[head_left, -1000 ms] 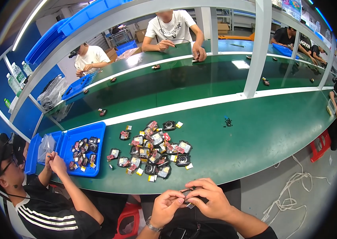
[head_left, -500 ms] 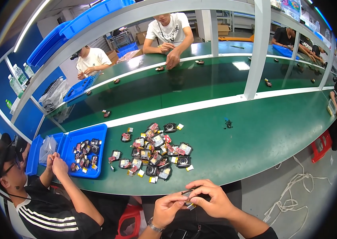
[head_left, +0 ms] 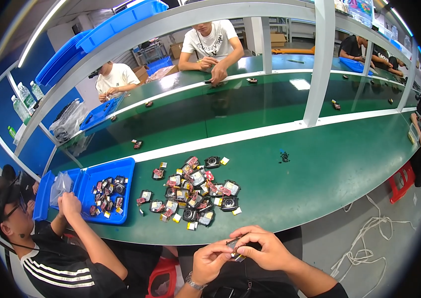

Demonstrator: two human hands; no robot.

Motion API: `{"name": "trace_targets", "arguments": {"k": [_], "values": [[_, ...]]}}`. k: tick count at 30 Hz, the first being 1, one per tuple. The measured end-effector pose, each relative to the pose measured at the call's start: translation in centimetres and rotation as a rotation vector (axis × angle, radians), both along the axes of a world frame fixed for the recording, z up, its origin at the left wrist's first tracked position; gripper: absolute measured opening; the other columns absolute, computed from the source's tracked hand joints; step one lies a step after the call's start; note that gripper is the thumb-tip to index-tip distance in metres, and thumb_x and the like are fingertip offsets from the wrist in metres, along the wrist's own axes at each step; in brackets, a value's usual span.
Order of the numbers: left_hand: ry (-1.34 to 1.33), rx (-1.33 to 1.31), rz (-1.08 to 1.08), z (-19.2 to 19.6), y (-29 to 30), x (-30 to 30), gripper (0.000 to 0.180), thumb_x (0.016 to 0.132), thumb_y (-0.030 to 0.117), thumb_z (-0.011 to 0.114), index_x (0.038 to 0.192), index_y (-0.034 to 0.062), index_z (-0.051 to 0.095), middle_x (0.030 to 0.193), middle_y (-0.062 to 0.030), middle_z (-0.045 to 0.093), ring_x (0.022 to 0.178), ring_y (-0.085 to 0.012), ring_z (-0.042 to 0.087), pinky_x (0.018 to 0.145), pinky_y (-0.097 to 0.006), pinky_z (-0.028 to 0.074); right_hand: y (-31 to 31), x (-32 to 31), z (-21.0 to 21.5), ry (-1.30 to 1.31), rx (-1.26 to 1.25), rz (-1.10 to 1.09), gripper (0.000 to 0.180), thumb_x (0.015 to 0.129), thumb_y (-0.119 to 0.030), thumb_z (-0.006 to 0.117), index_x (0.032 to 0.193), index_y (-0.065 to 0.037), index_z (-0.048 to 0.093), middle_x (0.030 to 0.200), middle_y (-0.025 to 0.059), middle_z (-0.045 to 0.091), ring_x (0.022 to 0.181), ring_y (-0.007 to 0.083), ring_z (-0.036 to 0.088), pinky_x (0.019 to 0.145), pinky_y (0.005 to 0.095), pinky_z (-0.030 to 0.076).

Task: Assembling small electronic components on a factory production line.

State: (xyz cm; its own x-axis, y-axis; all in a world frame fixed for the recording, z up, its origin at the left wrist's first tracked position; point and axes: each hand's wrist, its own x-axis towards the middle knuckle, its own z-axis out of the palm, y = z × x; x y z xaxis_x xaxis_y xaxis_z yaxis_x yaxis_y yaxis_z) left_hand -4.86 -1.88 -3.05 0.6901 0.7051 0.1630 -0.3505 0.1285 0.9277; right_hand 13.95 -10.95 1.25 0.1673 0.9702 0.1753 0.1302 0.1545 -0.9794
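Just off the table's near edge, my left hand (head_left: pixel 209 261) and my right hand (head_left: pixel 266 250) meet around a small dark smartwatch case (head_left: pixel 233 244). Fingers and thumbs of both pinch it, hiding most of it; a bit of yellow and white shows below. Beyond them on the green table (head_left: pixel 290 198) lies a heap of similar smartwatch cases (head_left: pixel 196 177), black and squarish, some with round sensor backs up, others showing silver insides, reddish parts and yellow-edged batteries hanging loose.
A blue tray (head_left: pixel 130 185) with more watch parts stands left, beside a co-worker (head_left: pixel 66 248). Small black bits (head_left: pixel 284 157) lie right of the heap. A white rail (head_left: pixel 250 133) and post (head_left: pixel 319 64) border the green conveyor (head_left: pixel 230 111). Another person (head_left: pixel 213 47) works across it.
My hands stay nearly in place, turning the case slightly. Pieces on the conveyor have shifted a little to the right. The left co-worker's hands have moved slightly.
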Motion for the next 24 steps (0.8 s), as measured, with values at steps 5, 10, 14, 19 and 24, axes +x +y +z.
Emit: {"name": "trace_targets", "arguments": {"k": [5,10,14,19,24], "values": [[-0.014,-0.093,-0.037,-0.7,-0.2,-0.5,0.017,0.099,-0.002,0.063,0.116,-0.0052,0.062,0.121,-0.0189,0.067,0.106,-0.0218,0.069,0.086,-0.035,0.064,0.1,0.0,0.2,-0.034,0.029,0.020,0.012,0.090,-0.009,0.074,0.101,-0.005,0.075,0.125,0.0122,0.069,0.119,0.0244,0.061,0.102,0.0385,0.048],[-0.040,-0.274,-0.060,-0.6,-0.7,-0.3,0.021,0.100,0.002,0.063,0.119,-0.0041,0.058,0.113,-0.0146,0.069,0.102,-0.0185,0.070,0.082,-0.033,0.064,-0.2,-0.3,0.4,-0.132,0.040,-0.009,0.013,0.090,-0.015,0.075,0.101,-0.008,0.075,0.127,0.0089,0.067,0.121,0.0279,0.058,0.103,0.0406,0.046],[0.035,-0.206,-0.007,-0.7,-0.8,-0.3,0.019,0.100,0.001,0.062,0.118,-0.0045,0.059,0.117,-0.0154,0.068,0.104,-0.0186,0.070,0.083,-0.032,0.064,-0.8,-1.1,0.9,-0.277,0.071,-0.128,0.012,0.087,-0.013,0.076,0.098,-0.008,0.074,0.126,0.0087,0.066,0.120,0.0305,0.057,0.099,0.0404,0.049],[0.075,-0.149,-0.037,-0.7,-0.7,-0.5,0.019,0.101,0.000,0.061,0.119,-0.0052,0.060,0.121,-0.0161,0.067,0.107,-0.0193,0.069,0.086,-0.033,0.064,-0.9,-1.1,1.0,-0.366,0.105,-0.137,0.011,0.086,-0.012,0.077,0.095,-0.007,0.073,0.125,0.0086,0.065,0.119,0.0316,0.057,0.096,0.0406,0.051],[0.081,-0.199,-0.031,0.0,-1.0,-0.4,0.026,0.103,0.000,0.057,0.128,-0.0059,0.056,0.127,-0.0188,0.065,0.114,-0.0224,0.068,0.092,-0.036,0.062,-0.9,-1.2,0.8,-0.446,0.116,-0.153,0.011,0.086,-0.013,0.077,0.094,-0.008,0.074,0.125,0.0082,0.065,0.118,0.0315,0.057,0.095,0.0409,0.052]]}}
